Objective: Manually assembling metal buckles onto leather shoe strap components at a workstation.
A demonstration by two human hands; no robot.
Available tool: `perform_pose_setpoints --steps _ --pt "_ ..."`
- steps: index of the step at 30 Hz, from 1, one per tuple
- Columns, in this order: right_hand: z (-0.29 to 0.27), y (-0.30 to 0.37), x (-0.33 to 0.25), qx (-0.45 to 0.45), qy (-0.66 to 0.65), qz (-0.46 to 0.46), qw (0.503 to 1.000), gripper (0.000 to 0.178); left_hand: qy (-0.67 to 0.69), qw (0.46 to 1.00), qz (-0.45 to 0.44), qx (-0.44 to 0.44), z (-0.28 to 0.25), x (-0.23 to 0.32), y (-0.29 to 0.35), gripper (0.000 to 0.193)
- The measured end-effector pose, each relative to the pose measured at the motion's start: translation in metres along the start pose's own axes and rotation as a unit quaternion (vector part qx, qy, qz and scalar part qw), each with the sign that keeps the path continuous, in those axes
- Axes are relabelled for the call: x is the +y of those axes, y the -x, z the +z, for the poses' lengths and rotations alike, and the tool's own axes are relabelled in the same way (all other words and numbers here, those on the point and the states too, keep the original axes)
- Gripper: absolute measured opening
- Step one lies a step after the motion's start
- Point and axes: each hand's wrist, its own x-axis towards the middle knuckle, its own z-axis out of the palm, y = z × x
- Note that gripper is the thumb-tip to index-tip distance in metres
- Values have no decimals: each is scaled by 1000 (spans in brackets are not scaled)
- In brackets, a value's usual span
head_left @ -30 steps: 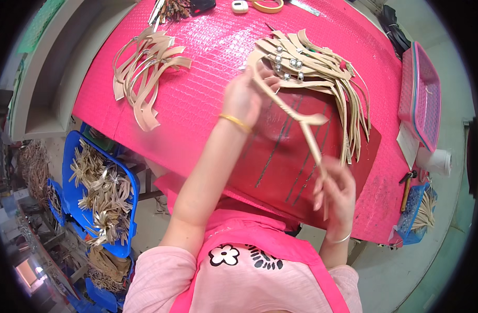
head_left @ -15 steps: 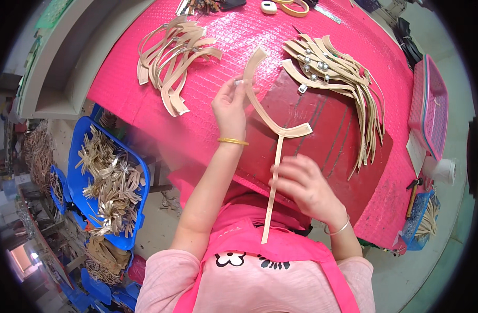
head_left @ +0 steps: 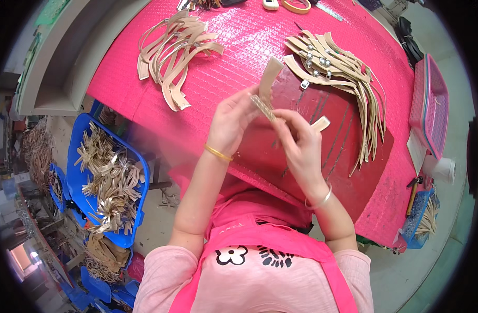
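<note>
Above the red board [head_left: 348, 125], both of my hands hold one beige strap [head_left: 270, 78]. My left hand [head_left: 231, 120] is closed round it, with a wide end standing up past the fingers. My right hand [head_left: 303, 146] pinches a shiny, glittery stretch [head_left: 263, 108] that runs between the two hands. Another pale end of the strap [head_left: 321, 123] shows beyond the right hand's knuckles. The middle of the strap and most of the fingertips are hidden.
A bundle of buckled straps [head_left: 364, 99] lies to the right and a pile of beige straps [head_left: 176, 57] to the left on the pink table cover [head_left: 239, 36]. Blue bin [head_left: 140, 208] holds strap pieces; pink basket [head_left: 413, 112] and hammer [head_left: 412, 195] are at right.
My right hand has moved up and taken hold of the strap beside my left hand. The strap's thin tail, which hung down before, no longer hangs in view.
</note>
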Motion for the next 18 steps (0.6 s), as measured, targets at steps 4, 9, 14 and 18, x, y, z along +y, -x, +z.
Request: perform_pose_setpoints --steps 4,9,14,18 --pt "-1 -11 21 52 108 -63 991 6 3 998 -37 -50 6 2 10 33" --pt "1 -10 26 64 44 -104 992 10 46 996 -24 -68 2 -1 12 38" --pt "-6 -4 17 72 64 -65 993 13 88 996 0 -24 8 -7 10 40" --pt "-6 -6 18 85 71 -77 991 11 42 997 62 -11 16 -16 11 38"
